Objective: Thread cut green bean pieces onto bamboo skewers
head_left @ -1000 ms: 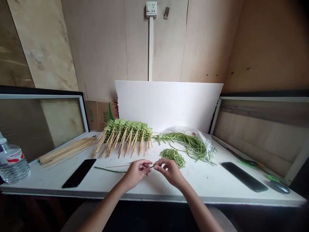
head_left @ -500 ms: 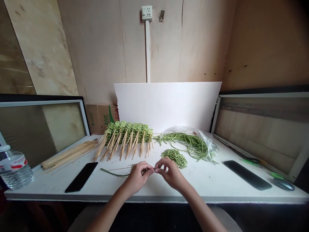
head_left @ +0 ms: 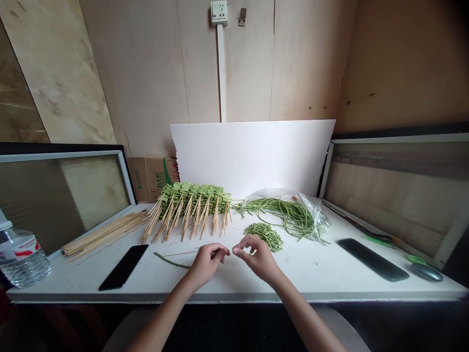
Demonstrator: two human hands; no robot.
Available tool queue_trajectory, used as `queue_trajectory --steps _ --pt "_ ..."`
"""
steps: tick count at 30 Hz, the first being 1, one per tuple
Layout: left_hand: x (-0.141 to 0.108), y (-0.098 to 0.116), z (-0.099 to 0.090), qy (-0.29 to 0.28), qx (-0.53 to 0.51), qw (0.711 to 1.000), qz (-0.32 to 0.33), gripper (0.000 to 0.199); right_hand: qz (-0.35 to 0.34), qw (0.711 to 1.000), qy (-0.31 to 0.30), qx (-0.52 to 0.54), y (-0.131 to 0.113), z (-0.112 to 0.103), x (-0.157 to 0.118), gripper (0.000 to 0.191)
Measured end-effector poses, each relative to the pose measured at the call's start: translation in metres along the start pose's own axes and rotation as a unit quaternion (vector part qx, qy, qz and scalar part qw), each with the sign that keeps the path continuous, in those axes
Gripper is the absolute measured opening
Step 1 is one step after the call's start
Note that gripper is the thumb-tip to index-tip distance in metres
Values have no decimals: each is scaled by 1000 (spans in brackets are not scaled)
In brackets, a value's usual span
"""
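Curled closed, my left hand [head_left: 207,262] is around a long green bean [head_left: 170,261], whose free end trails out to the left over the table. A thin bamboo skewer [head_left: 179,253] lies just behind that bean and runs to the same hand; whether the fingers hold it is hidden. My right hand [head_left: 257,257] is in a pinch, its fingertips slightly apart from those of the left. What sits in this pinch, if anything, is too small to tell. Behind the right hand is a heap of short-cut bean pieces [head_left: 264,234].
Skewered beans [head_left: 196,193] are stacked at the back, sticks forward. Loose skewers [head_left: 104,234] and a black phone [head_left: 124,266] lie left, near a water bottle [head_left: 24,256]. Long beans [head_left: 282,212] spill from a plastic bag [head_left: 315,215]. A dark slab [head_left: 373,259] and a mouse [head_left: 427,272] lie right.
My two hands have parted slightly at the fingertips, the left one shifting a little to the left. The bean's trailing end now shows less length, and the view has tilted slightly.
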State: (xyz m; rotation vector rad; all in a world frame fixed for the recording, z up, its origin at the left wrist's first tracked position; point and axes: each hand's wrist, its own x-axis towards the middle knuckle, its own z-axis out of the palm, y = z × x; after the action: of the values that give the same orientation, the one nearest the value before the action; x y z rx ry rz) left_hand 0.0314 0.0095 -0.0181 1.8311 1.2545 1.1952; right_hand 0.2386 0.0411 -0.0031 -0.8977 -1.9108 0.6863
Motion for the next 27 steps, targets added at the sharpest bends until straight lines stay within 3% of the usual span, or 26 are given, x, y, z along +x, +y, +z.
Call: queue_trajectory --steps 3,7,12,20,24,27 --pt "0 -2 0 17 7 1000 -10 45 39 991 12 -131 20 -6 1 25" --pt "0 1 -1 31 14 999 14 41 71 972 16 -223 45 -7 -3 15" --pt "1 3 -3 17 31 999 11 38 80 951 10 -298 53 -7 -5 5" --pt "0 1 -3 4 44 999 11 39 67 976 63 -196 52 -21 4 32" --pt "0 -3 -1 12 20 1000 -3 37 88 991 36 -96 42 -25 6 38" --pt "0 -3 1 12 -11 999 -28 43 63 998 -31 -2 27 -20 3 38"
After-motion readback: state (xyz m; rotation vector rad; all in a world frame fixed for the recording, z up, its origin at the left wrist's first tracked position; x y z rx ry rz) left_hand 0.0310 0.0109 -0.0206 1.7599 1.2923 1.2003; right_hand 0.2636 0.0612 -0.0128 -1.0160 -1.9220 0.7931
